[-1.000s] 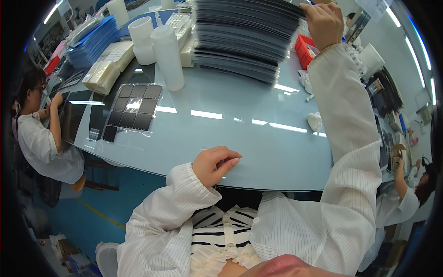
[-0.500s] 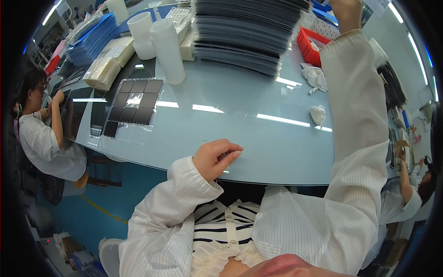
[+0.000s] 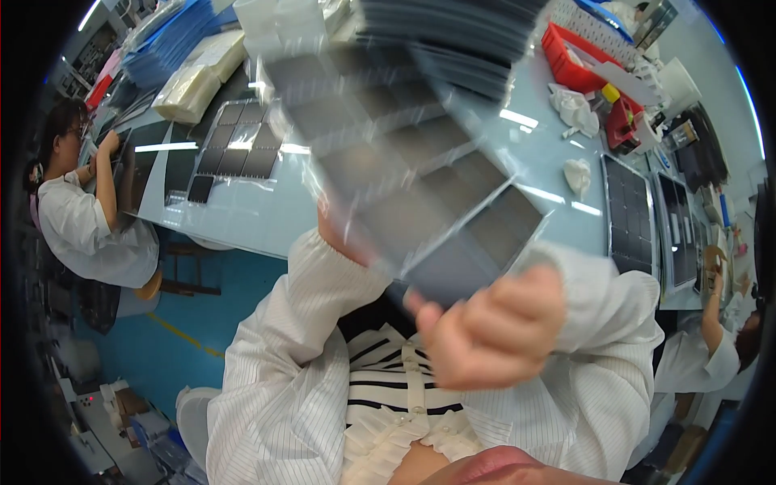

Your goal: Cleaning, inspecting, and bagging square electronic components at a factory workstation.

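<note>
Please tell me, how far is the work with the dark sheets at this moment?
Done: a flat sheet of dark square cells already lies on the pale blue table. In hand: the right hand grips a blurred clear sheet of dark square cells above the table; the left hand is mostly hidden behind it. Left: a tall stack of dark sheets remains.

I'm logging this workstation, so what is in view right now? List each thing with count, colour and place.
Clear sheet of dark square cells: one, grey-black, blurred, held up over the table.
Stack of dark sheets: one, black, far table edge.
Table: one, pale blue.
Sheet of cells lying flat: one, dark, left on the table.
Red bin: one, upper right.
White crumpled wipes: two, right of centre.
Co-workers: two, white coats, left and right edges.
Left hand: mostly hidden behind the sheet.
Right hand: grips the sheet's near corner.
</note>
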`<action>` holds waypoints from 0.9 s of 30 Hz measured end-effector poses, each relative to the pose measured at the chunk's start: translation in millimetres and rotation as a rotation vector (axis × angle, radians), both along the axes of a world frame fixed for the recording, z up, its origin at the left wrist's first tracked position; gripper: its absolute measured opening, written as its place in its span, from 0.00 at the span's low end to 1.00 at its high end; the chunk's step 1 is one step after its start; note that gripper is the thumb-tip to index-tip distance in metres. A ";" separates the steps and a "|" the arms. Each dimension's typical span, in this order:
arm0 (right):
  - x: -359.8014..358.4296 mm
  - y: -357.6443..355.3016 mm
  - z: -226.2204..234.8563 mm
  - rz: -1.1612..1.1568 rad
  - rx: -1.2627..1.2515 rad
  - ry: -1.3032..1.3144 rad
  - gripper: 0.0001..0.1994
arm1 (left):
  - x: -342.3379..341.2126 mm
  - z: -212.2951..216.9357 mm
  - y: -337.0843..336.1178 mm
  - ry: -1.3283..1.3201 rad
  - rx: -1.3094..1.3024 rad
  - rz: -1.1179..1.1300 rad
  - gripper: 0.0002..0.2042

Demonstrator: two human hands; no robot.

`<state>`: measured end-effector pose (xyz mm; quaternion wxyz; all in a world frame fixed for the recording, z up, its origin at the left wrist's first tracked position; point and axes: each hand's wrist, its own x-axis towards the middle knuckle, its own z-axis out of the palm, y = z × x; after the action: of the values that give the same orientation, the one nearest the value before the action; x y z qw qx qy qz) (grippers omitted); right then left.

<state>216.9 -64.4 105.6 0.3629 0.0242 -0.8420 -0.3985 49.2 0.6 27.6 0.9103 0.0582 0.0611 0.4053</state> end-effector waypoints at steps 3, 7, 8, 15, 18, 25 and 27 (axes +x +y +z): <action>-20.8 -38.5 -25.7 -0.058 -0.488 -0.104 0.06 | 2.7 5.7 -8.4 -0.037 -0.052 -0.062 0.40; 3.5 -54.8 -22.5 -0.261 -0.993 -0.046 0.17 | 3.9 -0.1 -21.2 0.007 -0.070 -0.130 0.40; 16.3 -53.0 -18.8 -0.326 -1.056 0.000 0.20 | 2.8 -2.3 -23.5 0.024 -0.071 -0.143 0.40; 76.3 -29.6 -48.2 -0.149 -2.036 0.925 0.22 | -1.1 -16.0 -37.4 0.124 -0.086 -0.224 0.40; 75.1 -41.7 -75.4 -0.196 -2.169 1.252 0.13 | 1.9 -21.7 -41.0 0.165 -0.091 -0.251 0.39; 77.5 -59.7 -95.4 -0.174 -1.635 1.554 0.05 | -30.7 -17.2 -36.6 0.487 0.402 -0.146 0.36; 78.4 -59.6 -96.1 -0.152 -1.645 1.599 0.05 | -38.8 -14.8 -28.9 0.619 0.772 -0.032 0.29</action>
<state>295.3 -123.9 9.5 0.6745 -0.5309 -0.3756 0.3494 10.4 -28.3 12.8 0.7676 0.5096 0.1730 0.3480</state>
